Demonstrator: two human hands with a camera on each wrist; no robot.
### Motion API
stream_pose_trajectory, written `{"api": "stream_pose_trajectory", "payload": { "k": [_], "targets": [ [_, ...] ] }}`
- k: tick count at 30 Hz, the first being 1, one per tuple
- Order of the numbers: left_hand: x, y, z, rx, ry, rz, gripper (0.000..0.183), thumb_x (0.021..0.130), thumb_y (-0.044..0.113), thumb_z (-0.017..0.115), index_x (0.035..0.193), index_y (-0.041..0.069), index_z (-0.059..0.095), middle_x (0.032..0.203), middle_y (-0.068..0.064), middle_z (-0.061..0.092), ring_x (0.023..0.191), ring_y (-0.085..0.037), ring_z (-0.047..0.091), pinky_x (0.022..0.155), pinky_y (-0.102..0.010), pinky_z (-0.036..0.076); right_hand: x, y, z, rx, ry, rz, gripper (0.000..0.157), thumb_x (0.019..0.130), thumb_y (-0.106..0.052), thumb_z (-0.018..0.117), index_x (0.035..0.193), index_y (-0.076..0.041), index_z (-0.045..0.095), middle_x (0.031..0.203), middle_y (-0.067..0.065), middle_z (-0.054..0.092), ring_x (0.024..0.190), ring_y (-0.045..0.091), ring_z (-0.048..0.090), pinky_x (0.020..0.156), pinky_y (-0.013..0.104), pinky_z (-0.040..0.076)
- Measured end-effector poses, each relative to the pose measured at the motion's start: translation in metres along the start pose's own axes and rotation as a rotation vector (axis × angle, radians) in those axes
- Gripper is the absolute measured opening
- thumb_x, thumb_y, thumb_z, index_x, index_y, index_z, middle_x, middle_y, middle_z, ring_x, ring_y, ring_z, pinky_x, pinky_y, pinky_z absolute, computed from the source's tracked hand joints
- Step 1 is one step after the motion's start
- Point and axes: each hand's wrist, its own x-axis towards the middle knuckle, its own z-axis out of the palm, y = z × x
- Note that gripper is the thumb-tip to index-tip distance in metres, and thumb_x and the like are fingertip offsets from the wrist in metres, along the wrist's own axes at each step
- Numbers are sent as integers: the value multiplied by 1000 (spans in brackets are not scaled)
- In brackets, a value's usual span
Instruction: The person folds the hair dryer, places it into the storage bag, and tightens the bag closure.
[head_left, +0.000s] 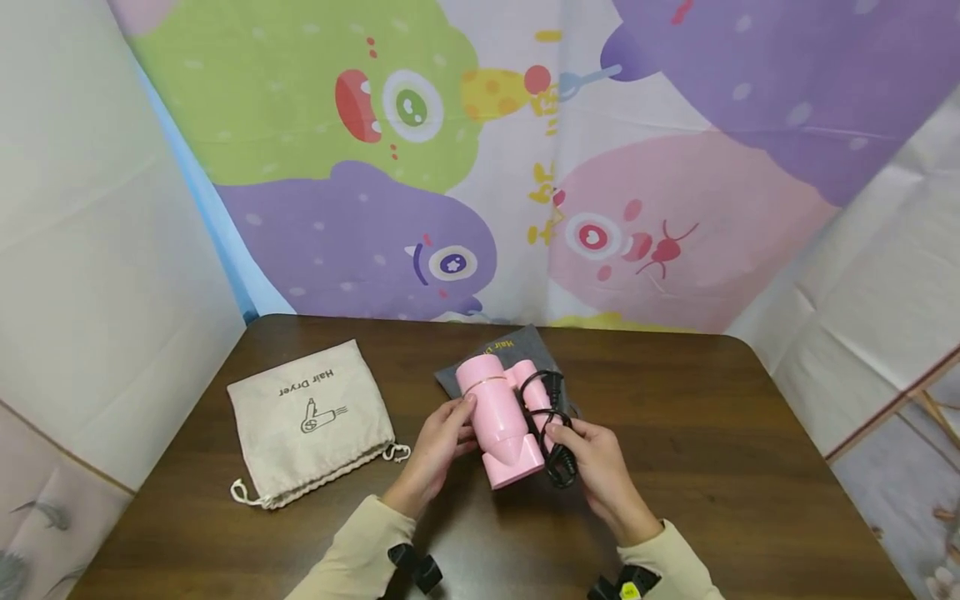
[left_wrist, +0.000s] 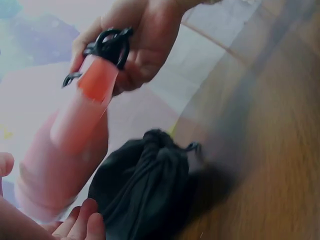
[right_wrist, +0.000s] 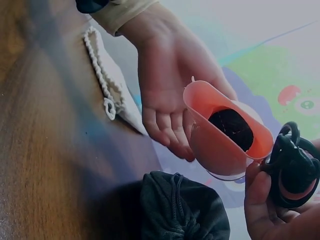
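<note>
A pink hair dryer [head_left: 498,417] with its handle folded beside the barrel is in front of me. Its black cord [head_left: 557,467] is bundled along the handle. My right hand [head_left: 596,467] grips the handle and cord with the thumb on top. At the barrel's left side is my left hand [head_left: 438,446], its thumb touching the pink shell and its fingers loosely extended, as the right wrist view shows. That view also looks into the flared pink nozzle [right_wrist: 197,97]. Behind and below the dryer lies a dark grey drawstring bag [head_left: 536,346], partly hidden by it.
A cream drawstring bag [head_left: 311,425] printed "Hair Dryer" lies flat on the left of the brown wooden table [head_left: 720,433]. A cartoon-print curtain [head_left: 510,167] hangs behind the far edge, with white cloth panels at both sides.
</note>
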Motion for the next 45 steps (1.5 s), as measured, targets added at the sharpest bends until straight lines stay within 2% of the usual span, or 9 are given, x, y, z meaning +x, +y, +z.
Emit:
{"api": "stream_pose_trajectory", "payload": {
  "k": [5, 9, 13, 17, 21, 26, 31, 38, 45],
  "targets": [
    [6, 3, -19, 95, 30, 11, 48, 98, 29, 54, 133, -4, 49, 123, -22, 60, 99, -27, 67, 91, -44, 52, 0, 1, -2, 10, 19, 5, 24, 90, -8, 63, 100, 13, 66, 67, -5, 63, 62, 7, 57, 59, 22, 49],
    [8, 6, -35, 237, 42, 39, 42, 96, 22, 57, 128, -4, 54, 124, -25, 61, 111, -39, 63, 95, -49, 50, 0, 0, -3, 12, 24, 7, 27, 90, -10, 63, 102, 15, 65, 68, -5, 63, 63, 8, 56, 59, 23, 49],
    [10, 8, -47, 353, 59, 69, 35, 95, 18, 60, 122, -4, 59, 117, -24, 65, 104, -33, 66, 89, -42, 52, 1, -2, -3, 10, 24, 7, 29, 90, -10, 63, 104, 15, 64, 69, -5, 63, 64, 8, 56, 59, 23, 50],
    [12, 14, -62, 467, 68, 113, 32, 93, 16, 62, 118, -3, 62, 113, -19, 68, 101, -24, 64, 84, -31, 49, 1, -2, -3, 5, 15, 19, 30, 91, -10, 63, 105, 16, 64, 70, -5, 63, 64, 8, 57, 59, 23, 50],
    [14, 22, -83, 610, 67, 142, 31, 94, 18, 62, 118, -2, 62, 115, -19, 67, 108, -30, 62, 91, -37, 47, 2, -3, -3, 3, 12, 22, 30, 91, -11, 63, 106, 16, 64, 69, -5, 64, 64, 8, 57, 59, 23, 50],
    [17, 28, -110, 736, 49, 132, 34, 94, 20, 61, 119, -3, 61, 119, -21, 65, 113, -36, 59, 95, -46, 46, 3, -2, -4, 6, 19, 16, 29, 90, -10, 62, 105, 15, 64, 67, -6, 64, 61, 7, 57, 58, 23, 50],
    [17, 29, -132, 781, 24, 90, 37, 94, 21, 62, 121, -5, 59, 118, -23, 64, 111, -37, 59, 86, -39, 49, 3, -2, -5, 1, 25, 36, 29, 91, -11, 63, 105, 14, 65, 67, -5, 64, 61, 7, 57, 58, 23, 50],
    [15, 33, -165, 841, 27, 43, 41, 93, 24, 64, 119, -7, 58, 113, -25, 62, 102, -33, 60, 78, -33, 47, 3, -3, -3, -2, 14, 52, 30, 91, -10, 63, 105, 16, 65, 68, -4, 62, 60, 7, 56, 57, 23, 49],
    [7, 34, -182, 878, 1, -35, 42, 91, 26, 67, 116, -7, 58, 104, -19, 63, 92, -25, 58, 72, -30, 44, 4, -5, -5, -11, 9, 51, 30, 91, -11, 63, 105, 15, 65, 68, -4, 61, 60, 8, 56, 57, 23, 50]
  ]
}}
